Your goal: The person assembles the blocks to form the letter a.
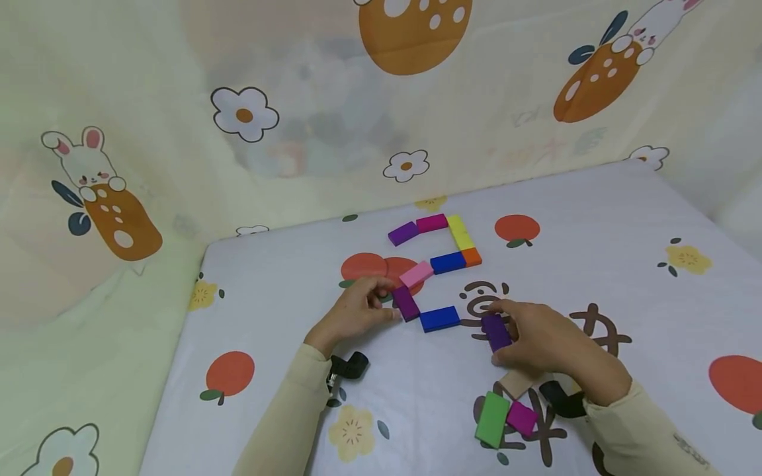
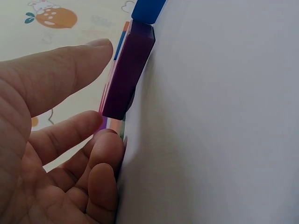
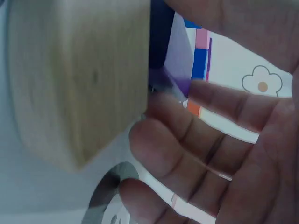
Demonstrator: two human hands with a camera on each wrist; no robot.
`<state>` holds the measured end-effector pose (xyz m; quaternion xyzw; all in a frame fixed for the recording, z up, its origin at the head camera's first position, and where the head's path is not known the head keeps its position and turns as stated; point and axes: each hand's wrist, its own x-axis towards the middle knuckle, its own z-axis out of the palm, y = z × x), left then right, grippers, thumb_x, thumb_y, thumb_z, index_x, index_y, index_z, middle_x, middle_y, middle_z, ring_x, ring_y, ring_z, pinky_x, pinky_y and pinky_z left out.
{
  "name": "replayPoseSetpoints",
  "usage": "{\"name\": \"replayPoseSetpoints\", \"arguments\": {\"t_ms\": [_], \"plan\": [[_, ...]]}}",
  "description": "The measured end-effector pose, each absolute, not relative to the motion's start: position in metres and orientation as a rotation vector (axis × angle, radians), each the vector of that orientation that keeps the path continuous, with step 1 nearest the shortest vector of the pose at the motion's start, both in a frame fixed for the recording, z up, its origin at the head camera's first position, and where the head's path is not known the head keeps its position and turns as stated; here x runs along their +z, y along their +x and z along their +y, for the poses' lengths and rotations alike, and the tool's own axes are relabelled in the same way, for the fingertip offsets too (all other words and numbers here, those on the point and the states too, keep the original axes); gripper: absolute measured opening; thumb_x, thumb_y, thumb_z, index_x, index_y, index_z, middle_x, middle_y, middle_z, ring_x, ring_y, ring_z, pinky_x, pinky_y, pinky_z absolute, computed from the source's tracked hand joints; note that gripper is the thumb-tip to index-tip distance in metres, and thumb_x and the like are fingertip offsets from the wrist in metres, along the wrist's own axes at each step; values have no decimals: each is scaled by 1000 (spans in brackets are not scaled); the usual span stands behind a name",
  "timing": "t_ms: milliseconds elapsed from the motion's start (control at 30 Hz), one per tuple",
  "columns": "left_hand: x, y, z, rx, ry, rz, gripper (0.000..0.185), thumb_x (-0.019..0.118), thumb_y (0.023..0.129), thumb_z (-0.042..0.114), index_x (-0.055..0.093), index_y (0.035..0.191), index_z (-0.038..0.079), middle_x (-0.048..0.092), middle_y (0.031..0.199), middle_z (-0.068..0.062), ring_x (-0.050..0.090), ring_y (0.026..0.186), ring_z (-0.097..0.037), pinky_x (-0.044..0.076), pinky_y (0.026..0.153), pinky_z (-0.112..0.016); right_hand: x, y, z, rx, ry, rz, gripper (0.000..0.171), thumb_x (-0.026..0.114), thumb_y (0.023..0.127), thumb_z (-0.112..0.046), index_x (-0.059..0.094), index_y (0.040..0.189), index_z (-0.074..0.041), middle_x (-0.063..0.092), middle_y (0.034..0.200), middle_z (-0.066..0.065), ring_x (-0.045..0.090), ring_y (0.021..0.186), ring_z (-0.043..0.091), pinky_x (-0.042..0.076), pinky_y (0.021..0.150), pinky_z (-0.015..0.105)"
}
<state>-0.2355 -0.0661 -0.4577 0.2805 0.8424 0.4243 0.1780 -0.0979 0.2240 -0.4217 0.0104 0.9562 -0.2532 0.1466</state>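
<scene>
In the head view, right of centre, the right hand (image 1: 548,340) pinches a purple block (image 1: 496,332), its long axis slanting steeply from upper left to lower right; likely light, stiff, sturdy, best gripped by its ends. In the left wrist view, the left hand (image 2: 58,137) lies loose-fingered at a plum block (image 2: 131,70). In the right wrist view, a wooden block (image 3: 79,79) partly hides the purple one, top centre.

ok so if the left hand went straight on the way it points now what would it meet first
The left hand would most likely meet the dark purple block, just ahead in the head view; they may already touch, as the gap's depth is unclear.
</scene>
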Motion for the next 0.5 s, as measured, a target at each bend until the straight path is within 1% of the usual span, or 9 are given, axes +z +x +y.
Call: {"name": "replayPoseSetpoints", "arguments": {"t_ms": [67,167,433,500], "plan": [[-456,-237,-65,1198,800,2385,47,77,84,20,59,126,12,56,113,-4,53,94,-19,46,83,-31,-422,-99,226,-743,11,2758,78,87,69,-33,53,134,-8,65,96,9,57,80,21,50,61,34],[-455,-239,-63,1196,806,2387,47,77,84,21,59,126,13,56,112,-4,53,94,-18,47,83,-30,-421,-104,228,-746,-10,2794,75,87,69,-30,55,133,-7,63,90,7,56,78,20,50,61,32],[-457,-236,-65,1194,772,2391,48,77,84,22,59,127,14,55,112,-4,52,93,-19,46,81,-31,-421,-125,233,-884,-12,2765,72,86,71,-23,53,132,-3,55,77,5,52,74,20,44,57,30],[-459,-235,-66,1195,763,2389,48,77,84,23,59,127,15,54,112,-3,53,93,-19,46,81,-32,-422,-130,235,-911,0,2741,72,86,72,-20,52,133,-2,54,75,5,51,70,19,42,56,30]]}}
